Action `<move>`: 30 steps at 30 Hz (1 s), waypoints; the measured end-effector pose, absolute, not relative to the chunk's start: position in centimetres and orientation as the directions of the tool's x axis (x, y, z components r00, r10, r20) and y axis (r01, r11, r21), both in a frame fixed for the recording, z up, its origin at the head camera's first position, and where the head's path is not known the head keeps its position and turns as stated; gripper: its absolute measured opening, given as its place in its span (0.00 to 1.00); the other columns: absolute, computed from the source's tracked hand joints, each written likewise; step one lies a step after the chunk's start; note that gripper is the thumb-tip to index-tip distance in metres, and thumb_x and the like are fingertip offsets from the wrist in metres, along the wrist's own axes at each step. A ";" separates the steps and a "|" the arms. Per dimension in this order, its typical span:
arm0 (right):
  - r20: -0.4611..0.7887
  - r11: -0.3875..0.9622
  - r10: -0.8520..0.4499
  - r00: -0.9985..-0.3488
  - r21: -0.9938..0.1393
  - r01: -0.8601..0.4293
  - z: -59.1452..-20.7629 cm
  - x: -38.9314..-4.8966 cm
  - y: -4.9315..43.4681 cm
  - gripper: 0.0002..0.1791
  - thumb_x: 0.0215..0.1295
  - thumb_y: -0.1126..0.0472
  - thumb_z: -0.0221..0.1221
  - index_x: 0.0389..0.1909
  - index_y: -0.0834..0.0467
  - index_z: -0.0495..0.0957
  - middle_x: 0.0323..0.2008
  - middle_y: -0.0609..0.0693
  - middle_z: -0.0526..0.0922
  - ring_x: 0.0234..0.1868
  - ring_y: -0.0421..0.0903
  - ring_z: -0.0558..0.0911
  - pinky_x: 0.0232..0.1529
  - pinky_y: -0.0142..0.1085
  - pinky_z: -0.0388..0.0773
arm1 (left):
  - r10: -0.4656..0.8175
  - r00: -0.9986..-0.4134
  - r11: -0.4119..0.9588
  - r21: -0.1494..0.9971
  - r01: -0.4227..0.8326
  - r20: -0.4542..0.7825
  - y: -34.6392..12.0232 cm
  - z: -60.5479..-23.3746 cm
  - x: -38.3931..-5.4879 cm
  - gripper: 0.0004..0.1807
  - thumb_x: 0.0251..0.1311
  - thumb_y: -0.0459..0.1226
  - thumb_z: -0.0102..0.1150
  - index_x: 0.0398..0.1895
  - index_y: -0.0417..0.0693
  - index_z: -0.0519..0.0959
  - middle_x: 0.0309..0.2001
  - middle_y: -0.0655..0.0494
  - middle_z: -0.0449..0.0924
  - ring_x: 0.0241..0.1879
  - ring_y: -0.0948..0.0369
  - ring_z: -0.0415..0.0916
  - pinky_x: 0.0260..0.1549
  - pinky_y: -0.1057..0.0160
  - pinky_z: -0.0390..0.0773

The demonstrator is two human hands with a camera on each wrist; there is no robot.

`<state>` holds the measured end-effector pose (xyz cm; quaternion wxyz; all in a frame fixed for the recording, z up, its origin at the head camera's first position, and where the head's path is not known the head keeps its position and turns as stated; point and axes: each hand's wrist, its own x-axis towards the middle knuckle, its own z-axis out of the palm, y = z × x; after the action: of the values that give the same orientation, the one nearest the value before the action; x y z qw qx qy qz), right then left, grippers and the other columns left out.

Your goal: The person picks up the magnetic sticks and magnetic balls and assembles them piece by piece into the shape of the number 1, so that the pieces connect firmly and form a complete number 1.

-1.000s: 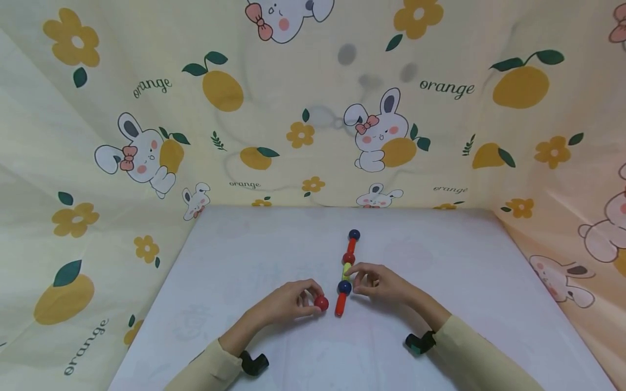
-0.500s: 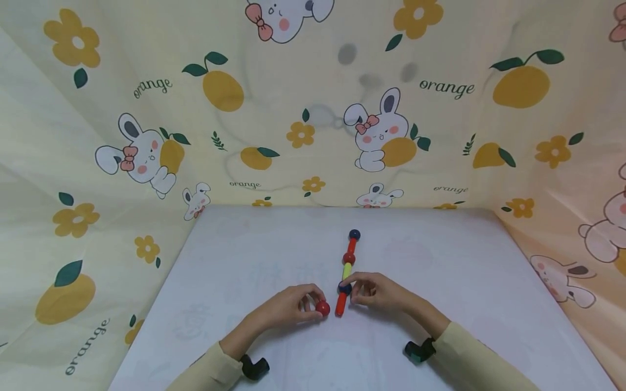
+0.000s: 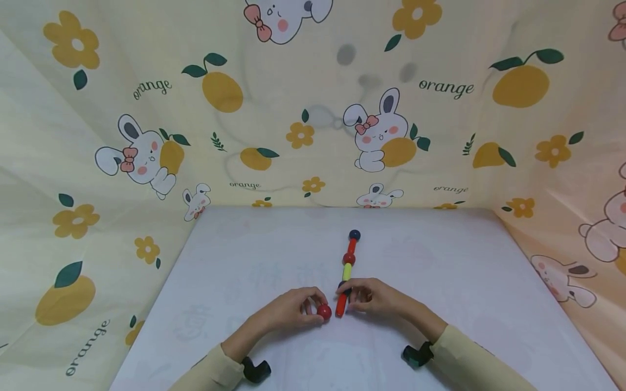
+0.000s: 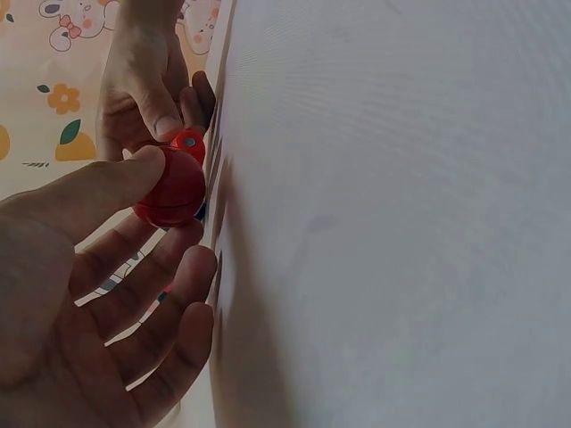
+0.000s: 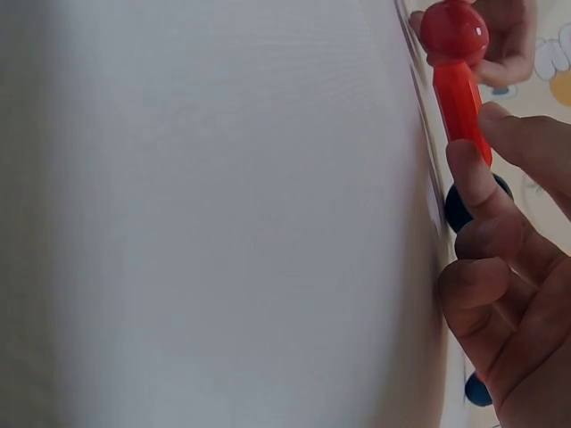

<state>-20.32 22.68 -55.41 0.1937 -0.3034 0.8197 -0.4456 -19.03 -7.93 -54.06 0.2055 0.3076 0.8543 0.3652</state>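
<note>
On the white table lies a chain of balls and short sticks. From its far end come a dark blue ball [image 3: 354, 234], a red stick [image 3: 352, 246], a red ball [image 3: 349, 259] and a yellow-green stick [image 3: 346, 271]. A second blue ball [image 5: 459, 210] follows, partly behind fingers, then the near red stick [image 3: 340, 307]. Thumb and finger of my right hand [image 3: 380, 295] pinch that near stick from its sides. My left hand [image 3: 288, 310] pinches a loose red ball [image 4: 172, 189] between thumb and fingertips, just left of the stick's near end.
The white table [image 3: 235, 255] extends around both hands. A patterned cloth [image 3: 303, 81] with rabbits and oranges hangs behind it and at both sides. Black wrist devices [image 3: 256, 370] sit at both sleeve cuffs.
My right hand has slid toward me along the chain, from the yellow-green stick to the near red stick. My left hand has brought the loose red ball slightly nearer to me and rightward.
</note>
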 end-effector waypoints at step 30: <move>-0.127 0.504 -0.664 -0.737 -0.804 -0.316 -55.6 -20.4 21.8 0.21 0.72 0.61 0.71 0.61 0.40 0.85 0.36 0.41 0.81 0.36 0.38 0.79 0.38 0.30 0.79 | 0.694 -0.709 0.539 0.745 0.394 -0.127 -7.5 -54.4 -18.8 0.17 0.66 0.43 0.77 0.55 0.60 0.82 0.44 0.71 0.83 0.35 0.72 0.78 0.39 0.69 0.79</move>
<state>-20.35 21.83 -55.63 0.2157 -0.2918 0.8399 -0.4035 -18.80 -7.46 -54.41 0.2088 0.3194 0.8519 0.3587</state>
